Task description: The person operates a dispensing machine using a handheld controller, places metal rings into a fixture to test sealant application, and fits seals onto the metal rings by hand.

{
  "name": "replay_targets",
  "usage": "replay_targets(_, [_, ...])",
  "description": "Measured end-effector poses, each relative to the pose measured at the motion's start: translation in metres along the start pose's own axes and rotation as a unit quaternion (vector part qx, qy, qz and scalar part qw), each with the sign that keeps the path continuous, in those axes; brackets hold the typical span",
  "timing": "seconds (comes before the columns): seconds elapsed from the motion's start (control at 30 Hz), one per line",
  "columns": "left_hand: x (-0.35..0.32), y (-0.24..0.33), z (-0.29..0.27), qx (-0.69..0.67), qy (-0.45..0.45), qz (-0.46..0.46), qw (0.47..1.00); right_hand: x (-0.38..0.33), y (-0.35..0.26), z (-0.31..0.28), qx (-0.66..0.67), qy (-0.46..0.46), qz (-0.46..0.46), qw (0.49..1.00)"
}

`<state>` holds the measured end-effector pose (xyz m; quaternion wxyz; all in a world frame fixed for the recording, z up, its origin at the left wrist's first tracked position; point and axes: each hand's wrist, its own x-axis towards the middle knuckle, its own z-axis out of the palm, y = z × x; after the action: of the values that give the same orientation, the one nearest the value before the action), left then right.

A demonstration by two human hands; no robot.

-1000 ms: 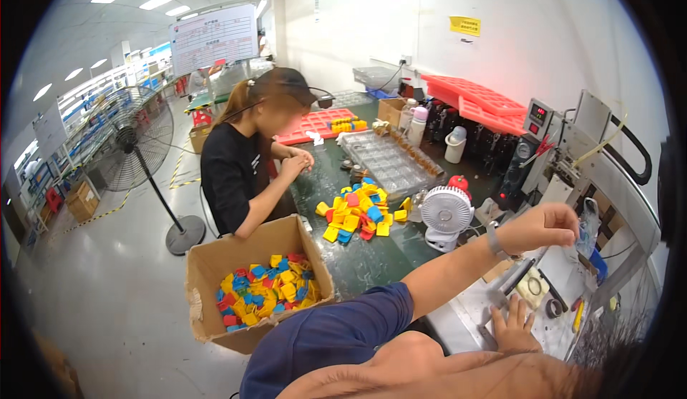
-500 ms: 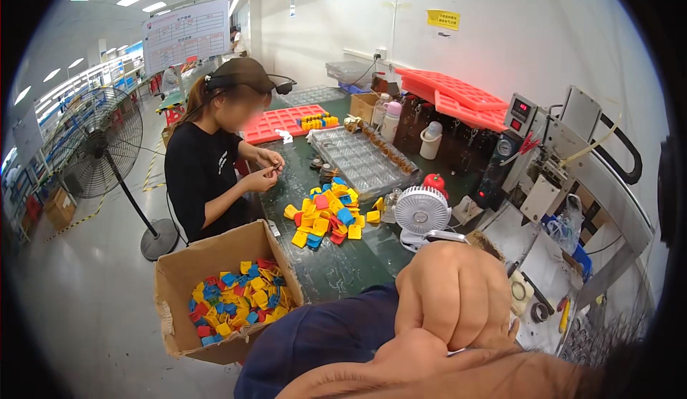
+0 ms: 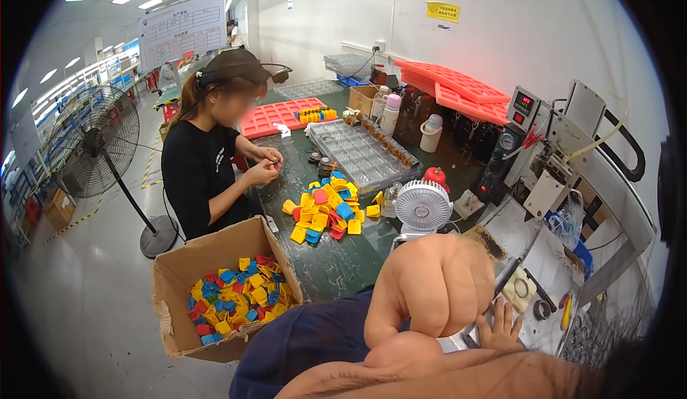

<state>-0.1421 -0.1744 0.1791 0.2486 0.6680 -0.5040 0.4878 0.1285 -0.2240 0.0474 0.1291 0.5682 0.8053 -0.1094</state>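
Close in front of me, my left hand [image 3: 433, 284] is raised with its fingers curled into a fist. Whatever it may hold is hidden behind the fingers. Below it and to its right, my right hand [image 3: 499, 327] shows its fingers spread over the white work surface [image 3: 494, 220] of a machine. Nothing shows between those fingers. A pale pad with a dark ring on it [image 3: 519, 284] lies just beyond the right fingertips, and a dark round ring-shaped part [image 3: 542, 309] sits to their right. A navy sleeve [image 3: 308, 342] fills the lower middle of the view.
A white desk fan [image 3: 422, 206] stands beyond my fist. Yellow, blue and red plastic tags [image 3: 329, 213] are heaped on the green table [image 3: 315, 270]. More fill a cardboard box [image 3: 204, 256]. A co-worker [image 3: 207, 177] handles something small. The metal machine [image 3: 551, 177] stands right.
My left fist has shifted left and a little lower. More of my right hand's spread fingers now shows beside it. The dark, bright-edged item above the fist is out of sight.
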Motion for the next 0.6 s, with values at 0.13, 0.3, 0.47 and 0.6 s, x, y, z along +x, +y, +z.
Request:
replay_targets(0.13, [0.001,-0.004,-0.005,-0.045,-0.056,-0.012,0.997,0.000,0.001,0.001,0.007,0.011,-0.033,0.999])
replay_targets(0.3, [0.006,-0.025,-0.004,-0.110,-0.081,0.026,0.990,0.003,0.009,0.008,0.005,0.001,-0.009,1.000])
replay_targets(0.47, [0.010,-0.033,-0.007,-0.260,-0.164,0.085,0.948,0.002,0.010,0.012,-0.001,0.022,-0.035,0.999])
replay_targets(0.6, [0.008,-0.026,-0.006,-0.257,-0.179,0.072,0.947,0.001,0.007,0.007,0.004,0.016,-0.016,1.000])
